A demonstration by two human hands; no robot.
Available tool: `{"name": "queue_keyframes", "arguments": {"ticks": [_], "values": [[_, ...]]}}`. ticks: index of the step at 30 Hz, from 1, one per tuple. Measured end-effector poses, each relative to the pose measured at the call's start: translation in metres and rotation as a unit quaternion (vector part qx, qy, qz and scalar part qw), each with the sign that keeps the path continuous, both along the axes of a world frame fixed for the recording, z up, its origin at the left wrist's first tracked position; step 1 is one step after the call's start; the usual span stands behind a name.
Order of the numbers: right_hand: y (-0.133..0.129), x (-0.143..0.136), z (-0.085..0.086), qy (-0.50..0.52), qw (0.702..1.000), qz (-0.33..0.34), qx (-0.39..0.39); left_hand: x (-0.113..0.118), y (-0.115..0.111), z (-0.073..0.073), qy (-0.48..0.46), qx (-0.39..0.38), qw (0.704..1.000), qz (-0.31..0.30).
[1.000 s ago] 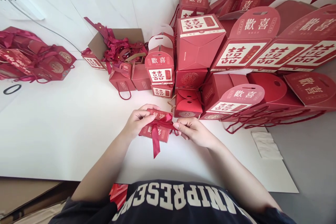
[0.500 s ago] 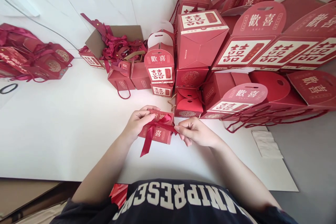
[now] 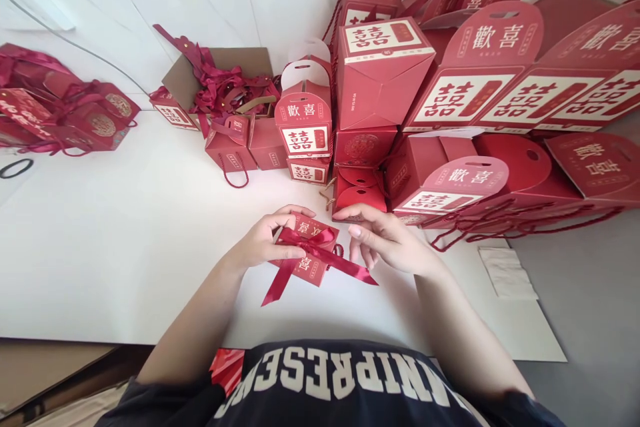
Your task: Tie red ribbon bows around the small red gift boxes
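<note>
Here the left hand [image 3: 265, 239] is grasping the small red gift box [image 3: 314, 271], its thumb pressing near the knot of the dark-red satin ribbon [image 3: 320, 240], while the right hand [image 3: 385, 238] is hovering just beside it, released, fingers loosely curling near one ribbon tail. The box is sitting tilted in front of the person over the white bench [image 3: 125, 240], both ribbon tails trailing past its edges. Beyond the hands, red double-happiness boxes [image 3: 465, 103] are towering to the right, and an open carton [image 3: 179, 83] is brimming with ribbons [image 3: 220, 95].
</note>
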State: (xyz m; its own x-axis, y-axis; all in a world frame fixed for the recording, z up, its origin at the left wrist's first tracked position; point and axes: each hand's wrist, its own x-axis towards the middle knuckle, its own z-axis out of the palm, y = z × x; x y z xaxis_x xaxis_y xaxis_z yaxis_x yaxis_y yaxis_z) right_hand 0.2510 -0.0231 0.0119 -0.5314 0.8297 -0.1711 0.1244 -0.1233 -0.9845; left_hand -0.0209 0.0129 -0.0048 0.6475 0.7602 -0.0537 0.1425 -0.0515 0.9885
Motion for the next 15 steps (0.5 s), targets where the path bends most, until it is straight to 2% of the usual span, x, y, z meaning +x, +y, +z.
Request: {"name": "queue_keyframes", "arguments": {"ticks": [3,5,7,9,12,15], "values": [[0.003,-0.013,-0.002,-0.028,0.999,0.03,0.03,0.0,0.0,0.001,0.003,0.006,1.0,-0.003],[0.006,-0.02,0.001,-0.078,0.989,0.029,0.124,0.0,-0.001,0.001,0.004,0.018,1.0,0.0],[0.009,-0.023,0.007,-0.116,0.965,0.011,0.233,-0.002,-0.002,0.002,0.011,0.039,0.999,0.008],[0.012,-0.023,0.014,-0.134,0.945,-0.001,0.298,-0.003,-0.003,0.003,0.02,0.06,0.998,0.017],[0.014,-0.025,0.017,-0.146,0.938,0.016,0.314,-0.004,-0.004,0.004,0.026,0.073,0.997,0.021],[0.015,-0.028,0.014,-0.126,0.946,0.043,0.296,-0.004,-0.005,0.004,0.02,0.078,0.997,0.018]]}}
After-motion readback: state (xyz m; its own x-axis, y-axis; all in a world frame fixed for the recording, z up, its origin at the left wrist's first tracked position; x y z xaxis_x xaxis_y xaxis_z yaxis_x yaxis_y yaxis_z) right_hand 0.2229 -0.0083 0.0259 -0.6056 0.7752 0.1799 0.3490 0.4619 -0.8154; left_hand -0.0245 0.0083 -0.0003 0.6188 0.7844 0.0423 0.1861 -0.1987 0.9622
